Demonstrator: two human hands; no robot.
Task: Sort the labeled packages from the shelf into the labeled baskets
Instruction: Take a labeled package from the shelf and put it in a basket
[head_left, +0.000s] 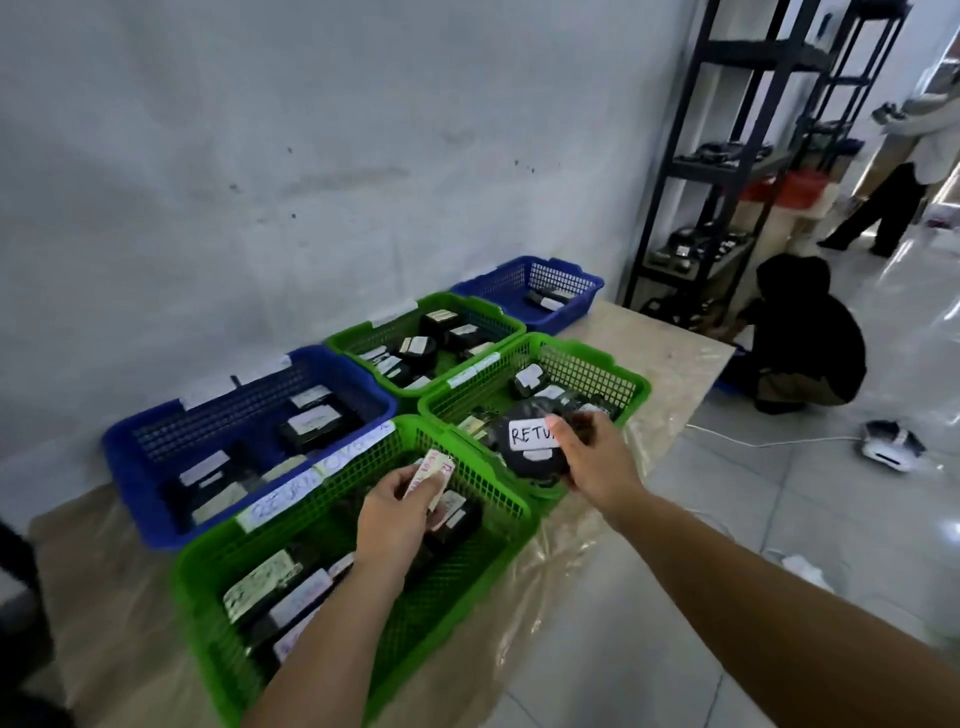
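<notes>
Several labelled baskets stand on a low table. My left hand (395, 512) holds a small package with a pinkish-white label (434, 478) over the nearest green basket (208, 566), which contains several black labelled packages. My right hand (592, 457) grips a round black package with a white label reading "RETU…" (530, 447), at the near edge of the second green basket (631, 382). That basket also holds black packages.
A large blue basket (130, 467), a third green basket (358, 338) and a small blue basket (587, 283) sit toward the wall. A black shelf rack (727, 171) stands at the right. One person crouches by it (805, 343); another stands behind (914, 171). A white device (891, 447) lies on the floor.
</notes>
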